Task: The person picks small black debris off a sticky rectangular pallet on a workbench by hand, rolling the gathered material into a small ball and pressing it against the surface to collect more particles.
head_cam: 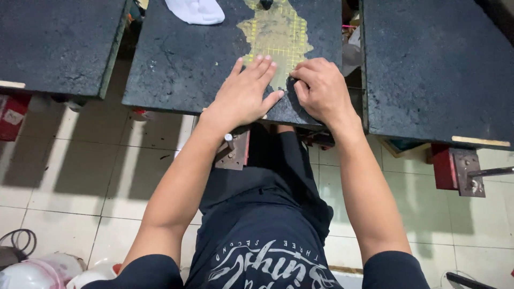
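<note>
Left hand (247,90): flat, palm down, fingers straight and together, holding nothing; it presses on the near edge of the middle black rough-surfaced rectangular platen (182,59), fingertips resting on the lower margin of a worn yellowish gridded patch (277,33) on the platen's top.

Right hand (320,88): knuckles up, fingers curled under, fingertips pressed onto the platen surface just beside the left hand's thumb, at the patch's lower right border; whether anything is pinched beneath them cannot be told.

Yellowish gridded patch: irregular outline, running from the platen's far edge towards its near edge, right of centre.

White folded cloth (196,10): on the same platen, at its far edge, left of the patch, well apart from both hands.

Left black platen (59,43) and right black platen (436,64): flanking the middle one, separated by narrow gaps.

Red metal bracket (456,168): below the right platen's near edge.

Pale tiled floor (85,160): beneath all platens.
</note>
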